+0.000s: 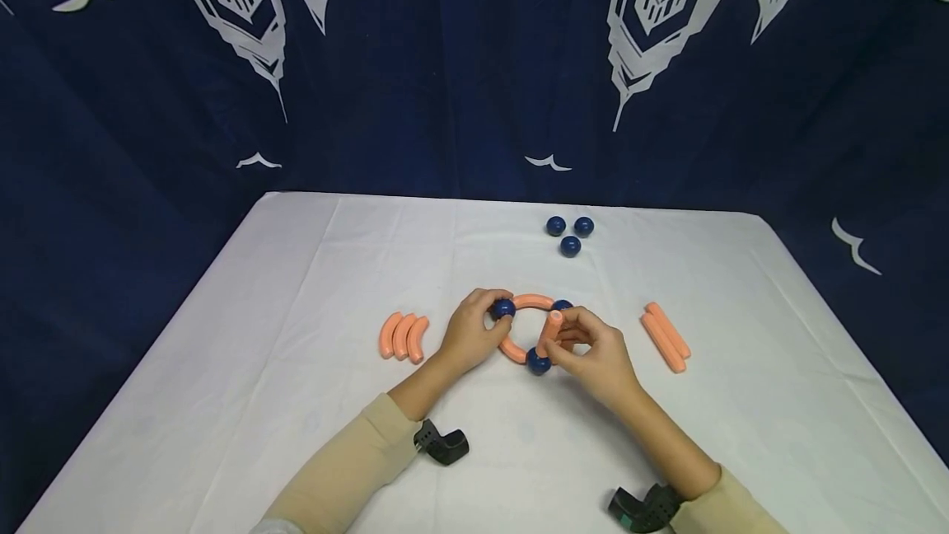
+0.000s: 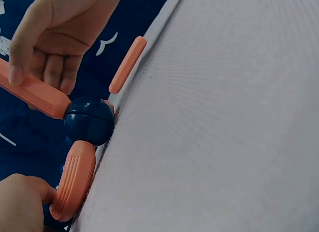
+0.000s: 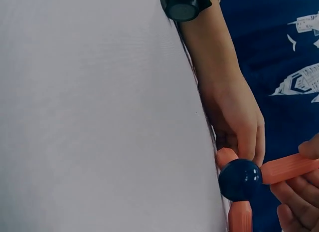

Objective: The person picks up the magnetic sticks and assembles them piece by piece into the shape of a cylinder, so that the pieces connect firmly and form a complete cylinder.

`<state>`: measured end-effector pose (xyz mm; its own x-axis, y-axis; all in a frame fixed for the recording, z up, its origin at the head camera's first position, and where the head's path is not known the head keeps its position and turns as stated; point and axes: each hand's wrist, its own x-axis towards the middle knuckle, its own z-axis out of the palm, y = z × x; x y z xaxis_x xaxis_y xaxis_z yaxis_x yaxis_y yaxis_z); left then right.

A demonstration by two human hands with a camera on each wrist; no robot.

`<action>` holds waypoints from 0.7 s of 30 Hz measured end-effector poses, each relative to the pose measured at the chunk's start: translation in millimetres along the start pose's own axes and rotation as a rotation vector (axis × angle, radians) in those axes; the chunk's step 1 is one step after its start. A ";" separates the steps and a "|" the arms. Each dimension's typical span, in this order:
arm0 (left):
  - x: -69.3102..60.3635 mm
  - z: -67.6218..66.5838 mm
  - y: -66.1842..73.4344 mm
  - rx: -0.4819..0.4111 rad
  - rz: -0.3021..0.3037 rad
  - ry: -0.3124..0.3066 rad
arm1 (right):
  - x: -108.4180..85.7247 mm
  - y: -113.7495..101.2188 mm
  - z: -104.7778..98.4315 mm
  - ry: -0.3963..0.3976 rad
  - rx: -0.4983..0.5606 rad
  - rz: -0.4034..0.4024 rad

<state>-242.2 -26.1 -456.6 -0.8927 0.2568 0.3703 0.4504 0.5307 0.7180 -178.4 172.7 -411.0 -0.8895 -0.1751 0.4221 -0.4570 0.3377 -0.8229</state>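
Note:
Flat on the table lies a ring of curved orange rods (image 1: 532,301) joined by blue balls. My left hand (image 1: 470,332) pinches the ring's left ball (image 1: 503,308) between thumb and fingers. With thumb and fingertips, my right hand (image 1: 599,353) holds a straight orange rod (image 1: 550,331) upright over the front ball (image 1: 539,362). In the left wrist view, this rod's lower end (image 2: 59,105) meets the ball (image 2: 89,121), and a curved rod (image 2: 75,182) leaves the ball toward my left hand (image 2: 22,202). My right fingers partly cover the ring's right side and the far right ball (image 1: 563,305).
Three curved orange rods (image 1: 401,337) lie side by side to the left. Two straight orange rods (image 1: 665,338) lie together on the right. Farther back on the white-covered table (image 1: 356,262) are three loose blue balls (image 1: 570,246). A dark blue patterned curtain (image 1: 460,105) hangs behind.

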 end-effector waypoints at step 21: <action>-23.2 4.4 23.7 -0.052 0.310 -0.049 | -4.7 26.8 11.7 -0.018 -0.231 -0.095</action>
<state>-210.8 -15.9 -450.7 -0.7115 0.4390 0.5487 0.7003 0.3796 0.6045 -186.5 171.8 -439.5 -0.8434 -0.2322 0.4846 -0.5285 0.5213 -0.6701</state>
